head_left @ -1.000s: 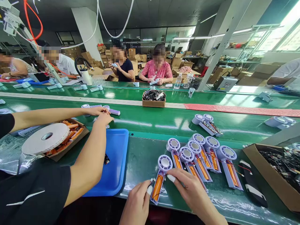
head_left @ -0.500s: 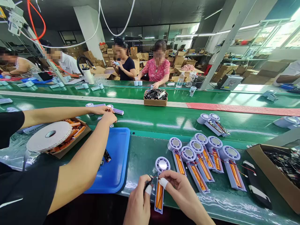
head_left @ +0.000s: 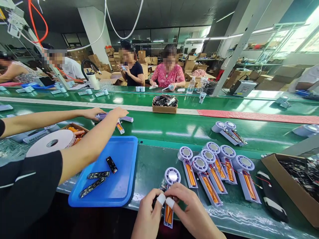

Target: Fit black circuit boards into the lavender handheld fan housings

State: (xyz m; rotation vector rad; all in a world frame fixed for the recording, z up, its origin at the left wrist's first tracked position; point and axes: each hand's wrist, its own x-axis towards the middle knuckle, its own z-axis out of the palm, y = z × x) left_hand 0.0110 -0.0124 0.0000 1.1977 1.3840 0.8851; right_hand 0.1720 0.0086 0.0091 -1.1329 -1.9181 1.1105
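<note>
**Seven fan units at your hands, one pinched**

Far left, a co-worker's arms reach over a white tape roll and a box of orange batteries. Next comes the blue tray, with three black circuit boards showing now that the nearer arm has drawn back off it. Just right of its edge, your left hand and right hand have closed in, both clenched on one fan unit, with white finger cots touching it. Its tail sits near the front edge of the green belt. Just beside it, six more fan units lie slightly apart, then a box of circuit boards at the right.
</note>
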